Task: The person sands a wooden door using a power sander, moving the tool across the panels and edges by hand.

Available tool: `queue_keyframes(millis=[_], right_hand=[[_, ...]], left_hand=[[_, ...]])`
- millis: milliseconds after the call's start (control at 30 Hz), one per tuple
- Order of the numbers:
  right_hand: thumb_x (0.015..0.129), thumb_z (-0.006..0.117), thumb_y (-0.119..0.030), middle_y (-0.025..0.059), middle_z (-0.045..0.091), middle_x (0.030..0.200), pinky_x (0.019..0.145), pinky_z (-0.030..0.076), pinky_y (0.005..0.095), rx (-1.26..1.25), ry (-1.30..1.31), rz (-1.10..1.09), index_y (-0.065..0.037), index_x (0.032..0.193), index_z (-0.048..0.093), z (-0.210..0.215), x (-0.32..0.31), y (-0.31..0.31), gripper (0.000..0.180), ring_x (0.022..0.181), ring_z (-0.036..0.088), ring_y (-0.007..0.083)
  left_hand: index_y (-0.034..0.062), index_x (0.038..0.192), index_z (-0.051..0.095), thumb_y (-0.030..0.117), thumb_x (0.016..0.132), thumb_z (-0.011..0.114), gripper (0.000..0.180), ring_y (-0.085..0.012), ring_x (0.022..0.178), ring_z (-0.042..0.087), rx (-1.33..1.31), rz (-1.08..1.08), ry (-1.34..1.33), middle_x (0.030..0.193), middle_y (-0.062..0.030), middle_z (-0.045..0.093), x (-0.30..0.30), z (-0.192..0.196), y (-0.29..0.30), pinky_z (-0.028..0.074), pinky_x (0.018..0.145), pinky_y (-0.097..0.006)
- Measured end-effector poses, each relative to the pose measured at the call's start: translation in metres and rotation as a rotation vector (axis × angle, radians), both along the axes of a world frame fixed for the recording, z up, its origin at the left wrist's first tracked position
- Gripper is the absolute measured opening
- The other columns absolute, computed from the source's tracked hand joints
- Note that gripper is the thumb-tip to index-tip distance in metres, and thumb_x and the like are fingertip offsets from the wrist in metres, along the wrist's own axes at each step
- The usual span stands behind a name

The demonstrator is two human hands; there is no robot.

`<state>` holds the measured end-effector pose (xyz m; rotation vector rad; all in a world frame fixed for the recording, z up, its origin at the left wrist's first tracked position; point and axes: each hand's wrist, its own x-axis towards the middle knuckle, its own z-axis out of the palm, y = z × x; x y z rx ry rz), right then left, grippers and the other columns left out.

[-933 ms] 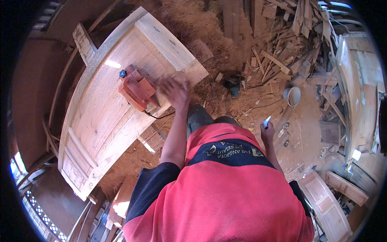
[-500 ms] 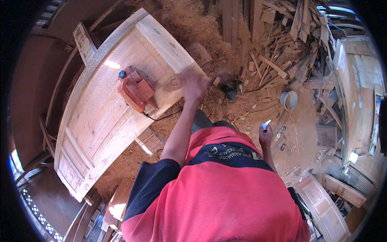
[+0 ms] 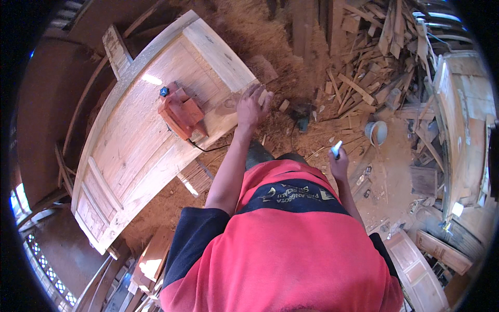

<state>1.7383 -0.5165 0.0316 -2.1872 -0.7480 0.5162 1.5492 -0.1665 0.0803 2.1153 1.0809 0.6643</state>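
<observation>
A large panelled wooden door (image 3: pixel 138 132) lies at a slant on the left. At its near right corner is my left hand (image 3: pixel 250 108), fingers somewhat apart over the edge and nothing seen in them; whether they touch the wood I cannot tell. A dark knot shows in the wood just left of that hand. On the door rests a red-orange electric hand planer (image 3: pixel 182 112) with a blue knob, its black cord trailing towards my left forearm. My right hand (image 3: pixel 339 165), away from the door, is closed around a small tube or bottle (image 3: pixel 336 148) with a pale tip.
A heap of wood offcuts (image 3: pixel 358 78) fills the far right, with a pale bucket (image 3: pixel 376 133) in front of it. Sawdust and shavings (image 3: pixel 249 39) cover the ground behind the door. More panelled wood (image 3: pixel 416 268) stands at the lower right.
My left hand, blurred before, is now sharp at the door's corner, its fingers more visible. My right hand has shifted slightly left and up with the tube. The whole view has moved a little.
</observation>
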Motion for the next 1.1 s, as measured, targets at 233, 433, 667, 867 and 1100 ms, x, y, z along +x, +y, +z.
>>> queue_keyframes(millis=[233,433,667,867,1100], right_hand=[[0.095,0.062,-0.028,-0.0036,0.052,0.074,0.056,0.039,0.0275,0.197,0.325,0.241,-0.005,0.099,0.058,0.058,-0.012,0.099,0.024,0.065,0.048,0.0086],[0.104,0.047,-0.031,-0.0075,0.044,0.075,0.056,0.037,0.0227,0.456,0.716,0.344,-0.007,0.128,0.055,0.148,-0.043,0.153,0.034,0.064,0.041,0.0044],[0.105,0.047,-0.030,-0.0037,0.048,0.073,0.059,0.039,0.0233,0.373,0.597,0.579,-0.003,0.130,0.056,0.166,-0.054,0.187,0.038,0.064,0.042,0.0060],[0.103,0.050,-0.033,0.0035,0.058,0.076,0.064,0.046,0.0344,0.404,0.627,0.685,0.001,0.125,0.056,0.136,-0.075,0.208,0.040,0.069,0.056,0.0152],[0.101,0.052,-0.036,0.0230,0.066,0.086,0.071,0.049,0.0469,0.405,0.308,0.762,0.003,0.110,0.053,0.132,-0.115,0.242,0.040,0.085,0.067,0.0393]], left_hand=[[-0.0035,0.123,0.061,0.016,0.094,0.063,0.035,-0.0267,0.105,0.067,-0.346,-0.307,-0.231,0.109,-0.0164,0.070,0.028,0.065,-0.069,0.050,0.092,-0.034],[0.0002,0.124,0.062,0.029,0.107,0.042,0.039,-0.0112,0.095,0.062,-0.887,-0.484,-0.510,0.111,-0.0077,0.066,0.031,0.099,-0.081,0.052,0.083,-0.028],[0.0023,0.110,0.063,0.030,0.106,0.042,0.035,-0.0150,0.088,0.065,-1.025,-0.240,-0.724,0.113,-0.0091,0.066,0.002,0.126,-0.076,0.057,0.070,-0.030],[0.0034,0.108,0.062,0.031,0.106,0.043,0.034,-0.0145,0.083,0.064,-0.936,-0.130,-0.677,0.106,-0.0073,0.066,-0.025,0.118,-0.066,0.056,0.066,-0.030],[-0.0004,0.107,0.067,0.026,0.104,0.051,0.031,-0.0085,0.080,0.057,-0.359,0.256,-0.568,0.088,-0.0030,0.065,-0.055,0.100,-0.062,0.046,0.071,-0.025]])
